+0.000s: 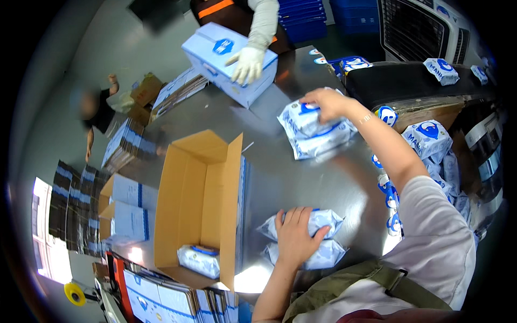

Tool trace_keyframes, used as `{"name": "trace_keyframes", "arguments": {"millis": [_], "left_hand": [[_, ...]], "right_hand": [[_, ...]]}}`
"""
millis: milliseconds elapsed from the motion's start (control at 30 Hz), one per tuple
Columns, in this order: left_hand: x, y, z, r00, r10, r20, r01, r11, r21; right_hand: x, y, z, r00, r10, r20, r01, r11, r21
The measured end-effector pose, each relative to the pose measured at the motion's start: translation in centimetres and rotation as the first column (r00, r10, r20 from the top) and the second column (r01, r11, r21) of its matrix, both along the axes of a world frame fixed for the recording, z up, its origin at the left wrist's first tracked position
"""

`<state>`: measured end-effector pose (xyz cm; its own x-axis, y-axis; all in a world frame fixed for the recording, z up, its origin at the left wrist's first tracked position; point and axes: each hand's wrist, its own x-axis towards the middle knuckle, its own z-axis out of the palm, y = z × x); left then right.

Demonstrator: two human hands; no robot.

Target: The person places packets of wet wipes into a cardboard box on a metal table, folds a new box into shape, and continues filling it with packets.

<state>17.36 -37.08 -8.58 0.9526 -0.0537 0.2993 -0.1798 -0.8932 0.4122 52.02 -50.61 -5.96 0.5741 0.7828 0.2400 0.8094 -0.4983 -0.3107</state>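
Note:
My left hand (298, 237) lies across two white-and-blue soft packs of wipes (323, 253) on the metal table, its fingers and thumb curled over the upper one. Farther off, my right hand (327, 105) grips another pack of wipes (301, 119) from above; a second pack lies against it on the nearer side. To the left of my hands stands an open cardboard box (196, 188), with a single pack of wipes (199, 261) inside at its near end. The undersides of the packs in my hands are hidden.
A co-worker's gloved hand (249, 64) rests on a closed light-blue box (215, 59) across the table. Loose packs (428, 137) heap at the right beside a black conveyor belt (388, 81). Flattened cartons (126, 142) and open boxes (126, 215) stand left; another person (99, 110) is beyond.

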Motion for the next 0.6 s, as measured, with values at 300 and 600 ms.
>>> {"name": "trace_keyframes", "arguments": {"millis": [300, 600], "left_hand": [[-5.0, -0.3, -0.1, 0.985, -0.172, -0.023, 0.171, 0.985, -0.033], [-20.3, 0.6, -3.0, 0.800, 0.491, -0.345, -0.570, 0.438, -0.695]], "right_hand": [[-23.1, -2.2, -1.3, 0.969, -0.078, 0.236, 0.100, 0.991, -0.083], [-5.8, 2.8, -1.8, 0.684, -0.060, -0.727, -0.260, 0.911, -0.319]]}}
